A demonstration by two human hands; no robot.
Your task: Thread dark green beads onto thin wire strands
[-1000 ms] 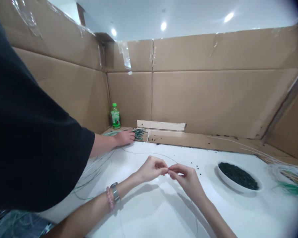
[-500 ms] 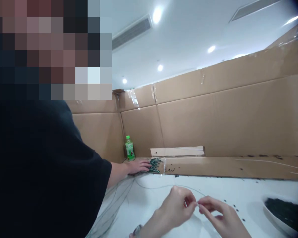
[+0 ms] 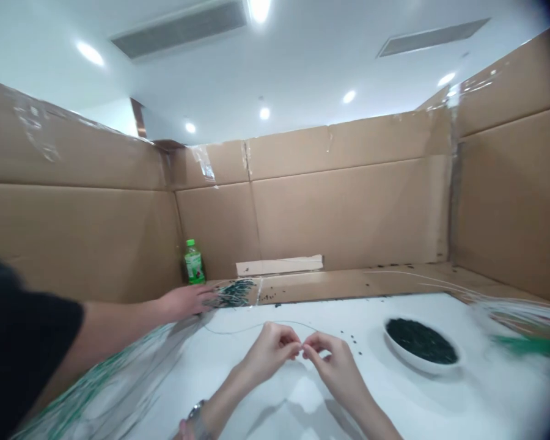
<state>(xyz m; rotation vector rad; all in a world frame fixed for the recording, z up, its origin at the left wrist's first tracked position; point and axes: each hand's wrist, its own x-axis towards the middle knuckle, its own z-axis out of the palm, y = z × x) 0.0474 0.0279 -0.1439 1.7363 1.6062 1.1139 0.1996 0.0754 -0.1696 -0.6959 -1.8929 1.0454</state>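
Note:
My left hand and my right hand meet over the white table, their fingertips pinched together on a thin wire. The wire arcs away to the left across the tabletop. Whether a bead sits at the pinch is too small to tell. To my right, a white oval bowl holds a heap of small dark beads. Several loose beads lie between my right hand and the bowl.
A co-worker's hand rests on a bundle of beaded wires at the far table edge. A green-capped bottle stands in the corner. Cardboard walls surround the table. Pale wires lie at right.
The view has swung up and back to level, bringing my hands and the bowl fully into view. The co-worker's torso has moved left, mostly out of view. My fingers remain pinched together.

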